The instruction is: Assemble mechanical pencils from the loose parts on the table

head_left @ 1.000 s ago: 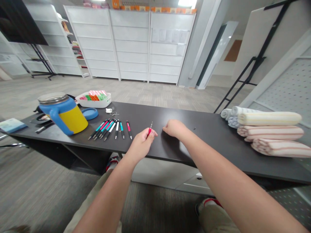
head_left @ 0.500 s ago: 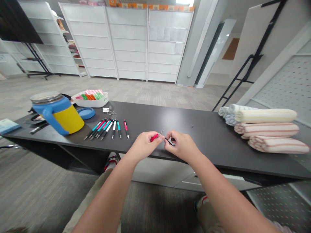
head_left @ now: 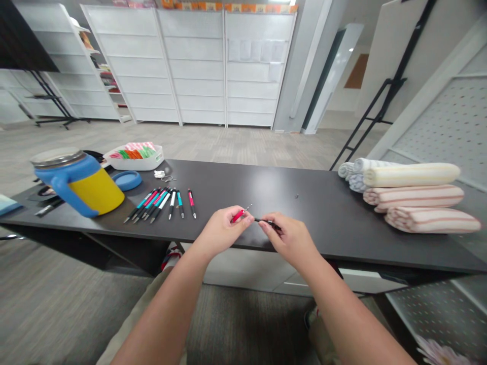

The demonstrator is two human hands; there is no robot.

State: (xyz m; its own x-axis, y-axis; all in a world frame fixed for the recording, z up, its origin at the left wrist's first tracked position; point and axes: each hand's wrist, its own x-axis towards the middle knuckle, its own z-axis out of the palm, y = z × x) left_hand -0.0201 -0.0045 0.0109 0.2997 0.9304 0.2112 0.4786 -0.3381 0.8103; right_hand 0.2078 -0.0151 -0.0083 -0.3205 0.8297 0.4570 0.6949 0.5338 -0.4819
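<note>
My left hand (head_left: 222, 230) is closed on a red pen barrel (head_left: 238, 216), whose thin silver part (head_left: 248, 207) sticks out past the fingers. Between thumb and fingers, my right hand (head_left: 287, 233) pinches a black pen piece (head_left: 272, 224). A slim dark end of that piece reaches the left fingertips; whether it joins the red barrel is hidden. Left of my hands lie several assembled pens (head_left: 152, 203) in red, teal and white with black grips, and a single red pen (head_left: 192, 203) is nearest. A tiny metal bit (head_left: 297, 196) rests beyond my right hand.
On the dark table (head_left: 243, 182), a blue and yellow mug (head_left: 95, 187) stands left beside a blue lid (head_left: 127, 180). Behind them is a white basket (head_left: 137, 163) of colourful packets. Rolled striped towels (head_left: 414, 195) are stacked at the right.
My right hand has turned and its fingers have straightened, so more of the black pen piece shows. The left hand still holds the red barrel. The view has shifted slightly.
</note>
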